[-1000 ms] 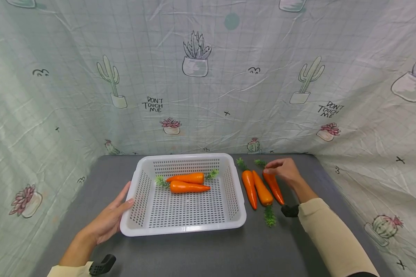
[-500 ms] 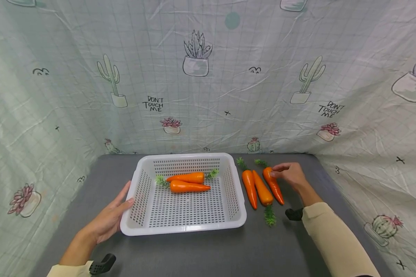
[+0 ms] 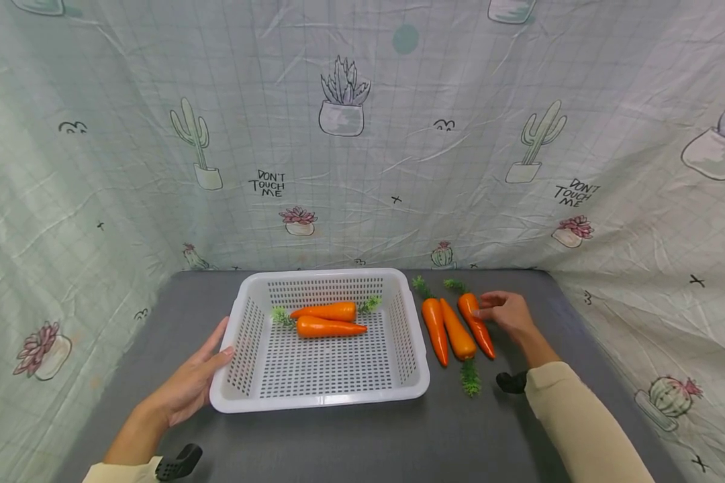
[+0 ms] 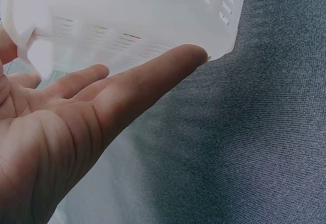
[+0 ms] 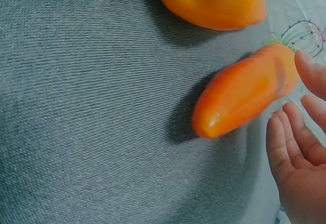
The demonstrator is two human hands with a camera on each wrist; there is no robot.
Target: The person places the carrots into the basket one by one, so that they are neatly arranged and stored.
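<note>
My left hand holds the left end of a white perforated plastic basket, thumb on the rim, fingers against the outer wall. The left wrist view shows the fingers stretched along that basket wall. Inside lie two orange carrots with green leafy tops, pointing opposite ways. My right hand is beside the rightmost of three carrots on the table, its fingertips at that carrot. In the right wrist view, thumb and fingers are apart, with nothing between them, near the carrot.
Left of that carrot lie two others, the middle carrot with its leaves toward me and the left carrot close to the basket's right wall. A dark grey cloth covers the table. Patterned curtain encloses the back and sides.
My right hand has drawn back from the top of the rightmost carrot, moving right and slightly toward me. That carrot stays on the table. The left hand and basket have not moved.
</note>
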